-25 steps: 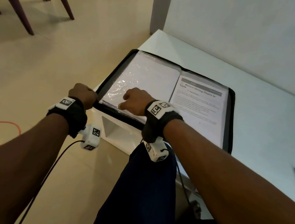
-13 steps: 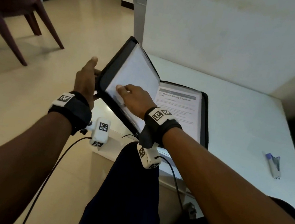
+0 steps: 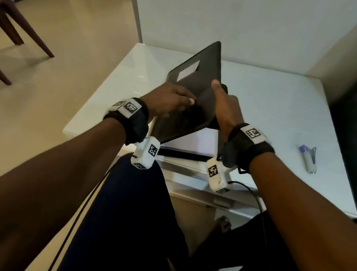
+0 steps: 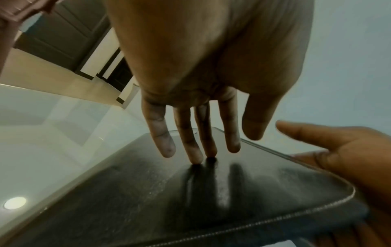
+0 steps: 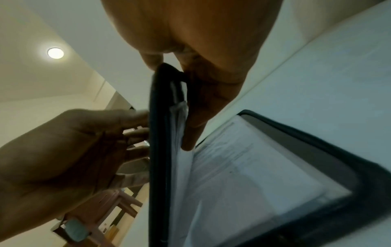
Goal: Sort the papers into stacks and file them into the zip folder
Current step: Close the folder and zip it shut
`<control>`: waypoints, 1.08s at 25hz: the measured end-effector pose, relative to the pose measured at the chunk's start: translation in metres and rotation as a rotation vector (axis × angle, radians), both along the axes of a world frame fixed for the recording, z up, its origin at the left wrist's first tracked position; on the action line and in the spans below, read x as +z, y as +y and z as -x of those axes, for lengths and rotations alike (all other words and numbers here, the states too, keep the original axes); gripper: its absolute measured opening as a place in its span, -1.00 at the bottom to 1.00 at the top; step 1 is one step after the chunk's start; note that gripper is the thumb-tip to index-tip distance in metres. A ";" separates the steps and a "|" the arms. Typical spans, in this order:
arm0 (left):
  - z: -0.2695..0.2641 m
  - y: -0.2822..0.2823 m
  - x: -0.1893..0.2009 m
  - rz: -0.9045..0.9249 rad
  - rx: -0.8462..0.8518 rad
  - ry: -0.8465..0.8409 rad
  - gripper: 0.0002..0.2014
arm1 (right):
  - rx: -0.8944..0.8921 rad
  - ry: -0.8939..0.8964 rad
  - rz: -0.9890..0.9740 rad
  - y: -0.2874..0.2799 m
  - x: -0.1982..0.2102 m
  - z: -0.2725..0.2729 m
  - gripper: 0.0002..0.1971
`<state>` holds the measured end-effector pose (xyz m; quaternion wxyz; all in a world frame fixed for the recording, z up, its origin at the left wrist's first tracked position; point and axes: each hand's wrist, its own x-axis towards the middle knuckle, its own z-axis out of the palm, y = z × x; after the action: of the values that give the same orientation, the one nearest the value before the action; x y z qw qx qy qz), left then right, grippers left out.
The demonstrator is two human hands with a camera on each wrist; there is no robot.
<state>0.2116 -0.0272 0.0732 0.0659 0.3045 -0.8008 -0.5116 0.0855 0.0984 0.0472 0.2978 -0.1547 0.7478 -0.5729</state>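
The zip folder [image 3: 192, 96] is standing half closed on the near part of the white table [image 3: 280, 108], its black cover tilting up over the half lying flat. The cover is a matt, faintly grainy black slab with rounded corners, a stitched line of zip teeth running along its edge and a pale rectangular window near the top. Under it I am seeing white papers [image 5: 249, 172] sitting in the flat half, framed by a thick black border; their print is too blurred to read. My left hand [image 3: 168, 101] is lying spread, straight fingers [image 4: 190, 145] touching the outside of the cover. My right hand [image 3: 224, 109] is pinching the cover's right edge, thumb on the outer face and fingers [image 5: 196, 120] running along the inside against a clear plastic sleeve. The far side of the flat half is hiding behind the raised cover. The table top is showing glossy and smooth, and a small pen-like thing with a blue end [image 3: 307, 158] is lying well off to the right, too small to identify.
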 end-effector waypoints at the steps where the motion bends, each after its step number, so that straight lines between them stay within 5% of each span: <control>1: 0.009 0.002 -0.012 0.028 -0.038 -0.049 -0.80 | -0.042 -0.001 -0.039 0.009 -0.015 0.011 -0.37; 4: 0.024 0.004 -0.037 0.067 -0.139 -0.178 -0.86 | -0.059 -0.057 -0.107 0.030 -0.058 0.034 -0.81; 8: 0.022 -0.002 -0.049 0.144 -0.128 -0.338 -0.81 | -0.018 -0.085 -0.217 0.041 -0.092 0.043 -0.98; 11: 0.012 -0.020 -0.060 0.261 -0.039 -0.503 -0.76 | -0.011 -0.086 -0.254 0.040 -0.102 0.042 -0.67; 14: 0.006 -0.025 -0.069 0.241 -0.061 -0.640 -0.68 | -0.041 -0.052 -0.292 0.035 -0.110 0.037 -0.64; 20: 0.019 -0.036 -0.074 0.266 -0.056 -0.602 -0.43 | -0.015 0.238 -0.535 0.029 -0.101 0.051 -0.64; 27: 0.035 -0.047 -0.070 0.258 -0.119 -0.524 -0.37 | 0.040 0.232 -0.549 0.027 -0.109 0.074 -0.62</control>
<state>0.1767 -0.0742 0.0036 -0.1351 0.3680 -0.8653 -0.3124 0.0113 0.1257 -0.0613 0.2524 -0.1474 0.9005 -0.3218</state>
